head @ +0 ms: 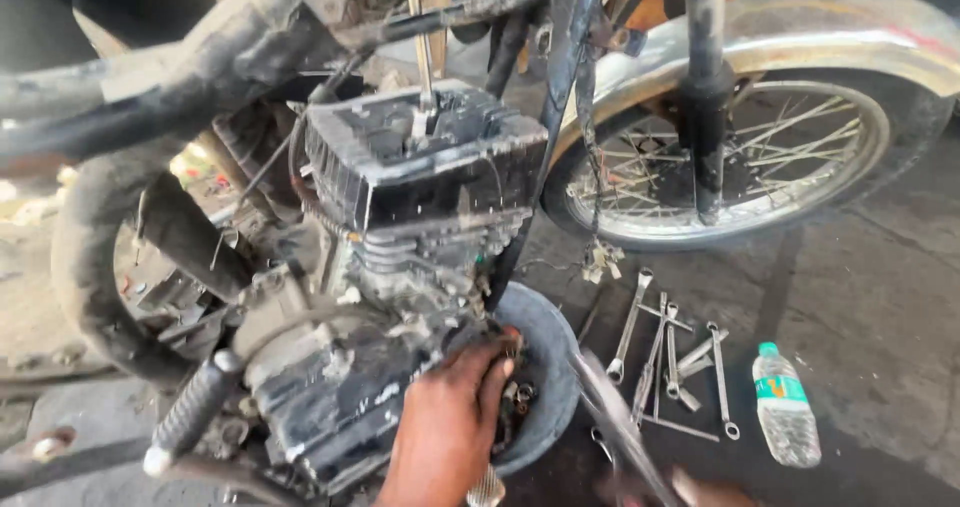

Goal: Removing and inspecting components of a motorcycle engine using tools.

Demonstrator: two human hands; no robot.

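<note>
A stripped, dirty motorcycle engine (pixel 400 267) with a finned cylinder head hangs in the frame at the centre. My left hand (pixel 450 417) presses against the engine's lower right side, fingers curled over the casing just above a grey bowl (pixel 550 337). A knurled metal end (pixel 487 489) shows under that wrist; whether the hand grips it is unclear. My right hand (pixel 705 489) is blurred at the bottom edge and holds a long metal tool (pixel 620 417) that slants up toward the bowl.
Several spanners (pixel 665 352) lie on the concrete floor to the right of the bowl. A plastic water bottle (pixel 785 407) lies beyond them. The spoked front wheel (pixel 740 157) and fork stand behind. A rubber footpeg (pixel 190 412) sticks out at lower left.
</note>
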